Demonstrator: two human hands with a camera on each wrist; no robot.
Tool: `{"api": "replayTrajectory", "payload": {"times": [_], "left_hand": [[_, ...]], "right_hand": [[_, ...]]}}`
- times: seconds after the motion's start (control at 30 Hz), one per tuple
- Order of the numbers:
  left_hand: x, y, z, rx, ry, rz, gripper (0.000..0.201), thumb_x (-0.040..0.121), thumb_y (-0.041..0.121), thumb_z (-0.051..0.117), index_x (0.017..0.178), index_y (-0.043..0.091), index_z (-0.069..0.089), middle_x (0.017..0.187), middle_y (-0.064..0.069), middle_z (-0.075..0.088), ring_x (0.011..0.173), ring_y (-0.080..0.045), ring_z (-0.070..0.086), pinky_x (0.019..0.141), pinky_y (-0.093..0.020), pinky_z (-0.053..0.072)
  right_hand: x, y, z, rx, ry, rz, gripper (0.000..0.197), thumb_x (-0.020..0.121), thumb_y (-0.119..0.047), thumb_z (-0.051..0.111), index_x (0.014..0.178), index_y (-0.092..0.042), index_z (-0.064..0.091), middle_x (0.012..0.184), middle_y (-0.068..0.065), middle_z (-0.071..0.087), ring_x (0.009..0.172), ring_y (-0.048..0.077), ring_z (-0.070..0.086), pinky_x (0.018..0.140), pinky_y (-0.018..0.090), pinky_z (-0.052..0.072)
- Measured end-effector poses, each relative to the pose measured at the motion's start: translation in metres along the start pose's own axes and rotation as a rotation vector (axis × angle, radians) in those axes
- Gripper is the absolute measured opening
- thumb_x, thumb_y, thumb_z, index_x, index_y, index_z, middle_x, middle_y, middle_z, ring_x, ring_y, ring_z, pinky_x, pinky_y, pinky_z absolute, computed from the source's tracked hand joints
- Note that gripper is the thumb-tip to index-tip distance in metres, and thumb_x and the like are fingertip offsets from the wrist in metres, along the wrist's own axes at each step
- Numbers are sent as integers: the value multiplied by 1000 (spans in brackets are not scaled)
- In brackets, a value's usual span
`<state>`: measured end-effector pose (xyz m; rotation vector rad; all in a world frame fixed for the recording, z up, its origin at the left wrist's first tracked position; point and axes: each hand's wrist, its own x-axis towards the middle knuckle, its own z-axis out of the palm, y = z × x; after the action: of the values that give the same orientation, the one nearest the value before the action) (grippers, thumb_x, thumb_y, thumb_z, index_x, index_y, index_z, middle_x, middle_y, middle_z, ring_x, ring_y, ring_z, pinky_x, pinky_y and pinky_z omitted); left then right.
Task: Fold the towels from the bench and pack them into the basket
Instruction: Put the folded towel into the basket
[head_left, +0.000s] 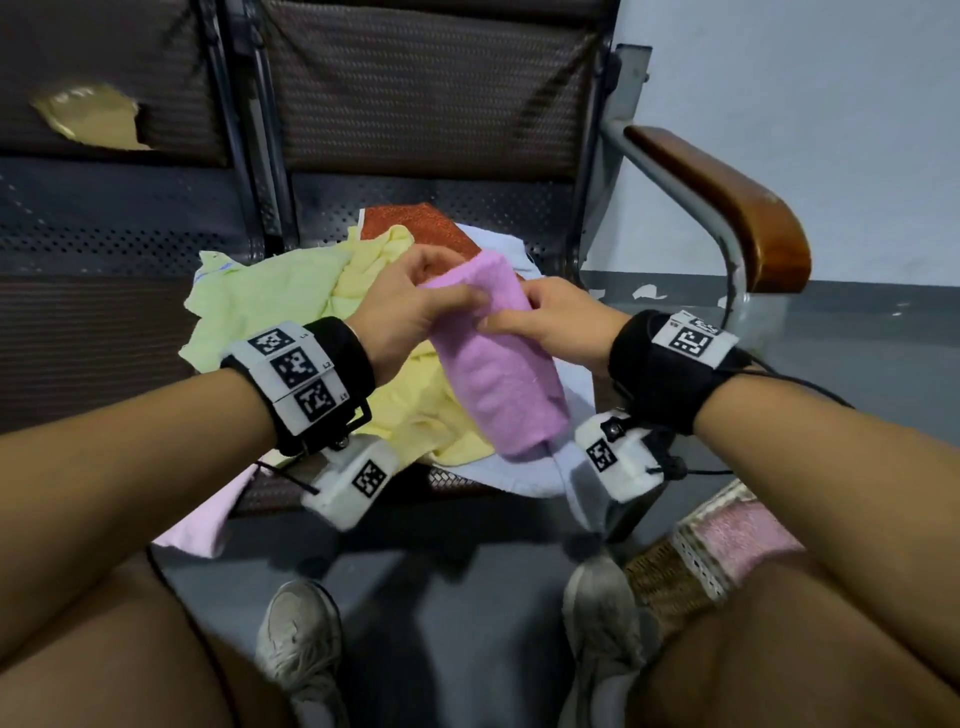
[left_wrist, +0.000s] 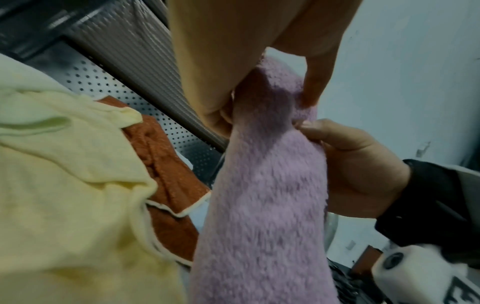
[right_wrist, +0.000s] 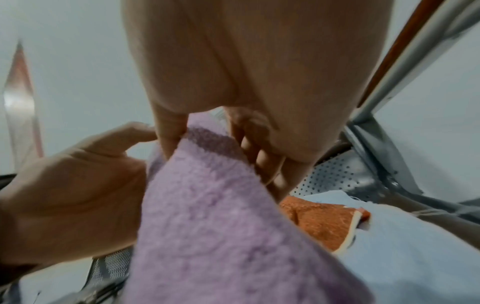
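Observation:
A folded pink towel (head_left: 493, 364) hangs lengthwise between both hands above the bench seat. My left hand (head_left: 415, 306) pinches its top left edge, thumb in front and fingers behind. My right hand (head_left: 540, 317) pinches the top right edge close beside it. The left wrist view shows the pink towel (left_wrist: 265, 195) hanging from both grips. In the right wrist view the pink towel (right_wrist: 221, 216) runs down from the fingers (right_wrist: 262, 160). The basket (head_left: 675, 571) stands at the lower right on the floor, with a pink towel (head_left: 748, 535) inside.
On the perforated metal bench seat (head_left: 467, 208) lies a pile: a green towel (head_left: 260, 306), a yellow towel (head_left: 415, 410), an orange-brown towel (head_left: 415, 223), a pale blue towel (head_left: 519, 478). A wooden armrest (head_left: 727, 202) juts out at right. My shoes (head_left: 301, 634) are on the floor below.

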<state>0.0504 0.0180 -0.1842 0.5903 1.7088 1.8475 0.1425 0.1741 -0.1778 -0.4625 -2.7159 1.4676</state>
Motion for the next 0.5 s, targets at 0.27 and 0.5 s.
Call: {"api": "replayTrajectory", "payload": {"times": [0.27, 0.5], "left_hand": [[-18, -47, 76, 282, -386, -181, 59, 74, 13, 84, 127, 9, 59, 118, -4, 71, 109, -23, 68, 91, -37, 58], [-24, -87, 216, 314, -756, -265, 46, 80, 16, 81, 123, 13, 63, 115, -2, 73, 105, -18, 70, 87, -32, 57]], "right_hand": [[-65, 59, -65, 554, 201, 175, 22, 87, -21, 72, 106, -9, 69, 91, 2, 77, 82, 16, 74, 66, 29, 58], [-181, 164, -147, 650, 406, 402, 31, 77, -31, 67, 105, -17, 66, 93, 3, 62, 82, 16, 61, 79, 32, 54]]}}
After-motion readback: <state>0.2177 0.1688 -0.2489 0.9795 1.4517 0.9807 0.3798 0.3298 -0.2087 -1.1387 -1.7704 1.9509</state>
